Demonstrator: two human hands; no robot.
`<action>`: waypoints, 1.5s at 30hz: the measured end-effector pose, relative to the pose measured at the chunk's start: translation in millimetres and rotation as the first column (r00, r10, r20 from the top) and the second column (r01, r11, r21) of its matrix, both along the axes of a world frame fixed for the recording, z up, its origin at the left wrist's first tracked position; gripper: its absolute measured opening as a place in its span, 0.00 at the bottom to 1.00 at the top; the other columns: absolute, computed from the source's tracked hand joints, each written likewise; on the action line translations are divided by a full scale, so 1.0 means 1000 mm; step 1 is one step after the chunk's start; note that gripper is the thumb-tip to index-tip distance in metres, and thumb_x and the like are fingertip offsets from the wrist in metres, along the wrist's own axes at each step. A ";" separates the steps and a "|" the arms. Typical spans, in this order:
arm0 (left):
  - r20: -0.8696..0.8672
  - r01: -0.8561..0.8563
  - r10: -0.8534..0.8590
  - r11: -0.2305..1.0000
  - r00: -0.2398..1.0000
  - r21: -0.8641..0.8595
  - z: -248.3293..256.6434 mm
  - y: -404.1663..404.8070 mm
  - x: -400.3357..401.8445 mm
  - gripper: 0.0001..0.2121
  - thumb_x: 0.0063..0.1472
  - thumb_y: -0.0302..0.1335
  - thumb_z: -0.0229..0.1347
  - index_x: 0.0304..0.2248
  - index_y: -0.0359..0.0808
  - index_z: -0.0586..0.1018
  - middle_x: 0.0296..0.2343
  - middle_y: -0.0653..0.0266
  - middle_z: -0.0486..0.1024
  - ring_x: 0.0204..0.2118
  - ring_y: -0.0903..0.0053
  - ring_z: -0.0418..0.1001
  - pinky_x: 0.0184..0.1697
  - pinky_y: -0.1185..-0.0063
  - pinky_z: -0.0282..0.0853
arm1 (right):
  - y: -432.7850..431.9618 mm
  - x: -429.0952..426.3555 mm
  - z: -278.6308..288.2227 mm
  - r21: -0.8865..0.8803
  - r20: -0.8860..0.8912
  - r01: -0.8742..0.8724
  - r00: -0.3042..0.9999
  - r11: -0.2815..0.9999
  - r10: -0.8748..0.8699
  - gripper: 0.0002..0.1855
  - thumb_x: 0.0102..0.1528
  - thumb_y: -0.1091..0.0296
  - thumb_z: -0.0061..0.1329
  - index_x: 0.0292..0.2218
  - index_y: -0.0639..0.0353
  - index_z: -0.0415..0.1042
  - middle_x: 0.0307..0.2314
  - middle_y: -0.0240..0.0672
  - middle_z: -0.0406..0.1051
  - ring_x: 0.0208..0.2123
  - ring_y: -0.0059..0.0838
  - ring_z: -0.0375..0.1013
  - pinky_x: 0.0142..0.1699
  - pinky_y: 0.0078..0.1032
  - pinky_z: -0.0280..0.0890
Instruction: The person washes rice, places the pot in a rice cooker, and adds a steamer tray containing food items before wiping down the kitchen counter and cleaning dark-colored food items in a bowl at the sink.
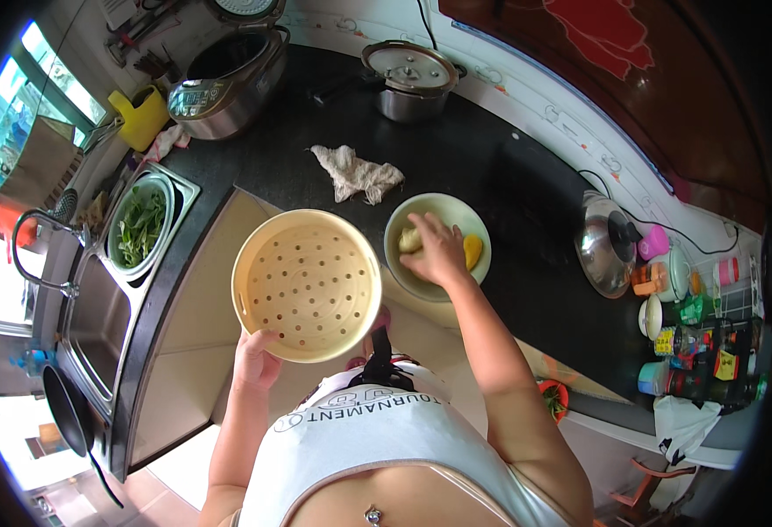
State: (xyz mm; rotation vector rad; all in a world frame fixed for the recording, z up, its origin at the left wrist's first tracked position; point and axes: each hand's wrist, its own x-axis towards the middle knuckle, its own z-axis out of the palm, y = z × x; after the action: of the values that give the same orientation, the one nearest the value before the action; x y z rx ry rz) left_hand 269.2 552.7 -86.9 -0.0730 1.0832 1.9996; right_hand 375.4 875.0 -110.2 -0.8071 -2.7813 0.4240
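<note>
My left hand [259,359] grips the near rim of a cream plastic steamer basket [316,283] with round holes in its floor. Nothing lies inside the basket, which is held in front of the counter edge. Over a pale green bowl [442,203] at the counter's front edge, my right hand [437,253] reaches in with its fingers spread. Beside its fingers rests a pale yellowish piece of food [410,241], and a yellow piece [473,251] lies at the bowl's right side. The palm hides the middle of the bowl, so a firm grasp on either piece is not visible.
A crumpled cloth [356,172] lies behind the bowl on the black counter [517,191]. Behind stand an open rice cooker [228,82] and a lidded pressure cooker [412,82]. Leafy greens [142,225] fill a basin at the sink [99,323]. A metal lid [603,244] and several bottles stand right.
</note>
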 end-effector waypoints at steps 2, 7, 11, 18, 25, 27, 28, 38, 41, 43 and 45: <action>-0.001 -0.050 0.050 0.999 0.999 -0.018 -0.004 0.013 -0.015 0.29 0.46 0.19 0.49 0.51 0.36 0.57 0.42 0.59 0.67 0.44 0.69 0.69 0.44 0.72 0.69 | 0.006 -0.012 -0.020 0.176 0.176 -0.012 0.984 0.984 -0.019 0.37 0.40 0.55 0.56 0.50 0.49 0.58 0.42 0.43 0.65 0.47 0.41 0.64 0.58 0.38 0.46; -0.007 -0.039 0.039 0.999 0.999 -0.001 -0.004 0.053 -0.041 0.30 0.48 0.20 0.48 0.52 0.38 0.55 0.43 0.58 0.66 0.45 0.67 0.68 0.44 0.69 0.70 | 0.027 -0.031 -0.041 -0.219 0.083 0.057 0.996 0.974 -0.040 0.27 0.40 0.59 0.57 0.42 0.50 0.64 0.37 0.39 0.67 0.42 0.41 0.67 0.51 0.35 0.54; 0.036 -0.038 0.038 0.999 0.999 -0.001 -0.016 0.082 -0.053 0.30 0.49 0.20 0.48 0.53 0.41 0.53 0.44 0.58 0.65 0.46 0.66 0.68 0.43 0.67 0.70 | 0.050 -0.032 -0.050 -0.696 -0.272 0.082 0.890 0.713 -0.367 0.17 0.43 0.65 0.55 0.36 0.55 0.67 0.32 0.35 0.69 0.34 0.32 0.69 0.39 0.24 0.64; -0.079 0.102 -0.106 0.994 0.991 -0.045 -0.004 0.129 -0.075 0.34 0.46 0.18 0.48 0.53 0.42 0.51 0.46 0.58 0.62 0.48 0.67 0.65 0.48 0.68 0.67 | 0.020 -0.078 0.018 -0.728 -0.672 -0.307 0.495 0.613 -0.551 0.07 0.49 0.74 0.48 0.32 0.60 0.65 0.31 0.32 0.66 0.35 0.23 0.65 0.41 0.21 0.63; 0.011 0.295 -0.295 0.955 0.955 -0.005 0.005 0.162 -0.111 0.33 0.43 0.16 0.47 0.52 0.40 0.56 0.45 0.60 0.63 0.48 0.68 0.64 0.51 0.70 0.62 | -0.027 -0.124 0.019 0.129 -0.381 -0.329 0.855 0.935 0.354 0.07 0.41 0.73 0.50 0.27 0.55 0.69 0.31 0.32 0.65 0.37 0.32 0.65 0.45 0.32 0.58; 0.028 0.324 -0.323 0.946 0.946 -0.024 -0.005 0.164 -0.129 0.33 0.41 0.19 0.48 0.51 0.39 0.57 0.44 0.60 0.64 0.47 0.68 0.65 0.50 0.71 0.63 | -0.026 -0.121 0.026 -0.047 -0.501 -0.421 0.794 0.906 0.344 0.08 0.41 0.75 0.50 0.28 0.57 0.69 0.33 0.33 0.65 0.39 0.31 0.64 0.47 0.32 0.57; 0.039 0.324 -0.323 0.945 0.946 -0.041 -0.008 0.163 -0.136 0.32 0.41 0.21 0.50 0.51 0.37 0.59 0.44 0.60 0.65 0.47 0.68 0.65 0.50 0.71 0.63 | -0.018 -0.115 0.040 -0.072 -0.560 -0.408 0.772 0.910 0.301 0.08 0.41 0.76 0.50 0.28 0.57 0.70 0.35 0.34 0.65 0.39 0.32 0.64 0.46 0.31 0.58; -0.013 0.404 -0.404 0.914 0.915 0.019 -0.009 0.183 -0.179 0.33 0.41 0.22 0.51 0.52 0.38 0.58 0.45 0.60 0.65 0.47 0.66 0.65 0.49 0.68 0.65 | 0.004 -0.012 -0.027 0.088 0.281 -0.134 0.954 0.987 0.104 0.17 0.44 0.77 0.46 0.38 0.51 0.69 0.39 0.34 0.65 0.44 0.35 0.63 0.56 0.43 0.47; 0.015 0.416 -0.418 0.906 0.908 0.071 -0.025 0.181 -0.185 0.34 0.41 0.21 0.51 0.52 0.39 0.57 0.45 0.60 0.64 0.47 0.66 0.65 0.49 0.68 0.65 | 0.005 -0.018 -0.039 0.029 0.323 -0.050 0.946 0.998 0.038 0.23 0.38 0.74 0.52 0.40 0.50 0.67 0.39 0.35 0.64 0.44 0.37 0.63 0.55 0.41 0.49; 0.054 0.421 -0.425 0.904 0.903 0.069 -0.014 0.181 -0.186 0.34 0.40 0.20 0.50 0.51 0.39 0.57 0.44 0.60 0.64 0.47 0.66 0.65 0.49 0.68 0.65 | 0.008 -0.023 -0.027 -0.062 0.222 0.047 0.974 0.997 -0.032 0.27 0.35 0.74 0.55 0.41 0.51 0.66 0.38 0.36 0.64 0.43 0.37 0.64 0.52 0.39 0.54; 0.059 0.433 -0.438 0.898 0.897 0.080 -0.011 0.181 -0.189 0.33 0.39 0.18 0.47 0.50 0.39 0.57 0.44 0.58 0.63 0.48 0.66 0.64 0.49 0.67 0.66 | 0.015 -0.029 -0.026 -0.336 0.002 0.213 0.974 0.917 -0.226 0.30 0.34 0.73 0.56 0.42 0.51 0.64 0.36 0.39 0.64 0.42 0.37 0.65 0.49 0.38 0.58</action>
State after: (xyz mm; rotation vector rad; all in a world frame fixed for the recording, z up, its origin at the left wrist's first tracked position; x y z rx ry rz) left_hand 80.4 734.1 -98.0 0.1203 0.8915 1.6095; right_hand 346.5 890.1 -136.0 -1.1577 -2.5770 0.8743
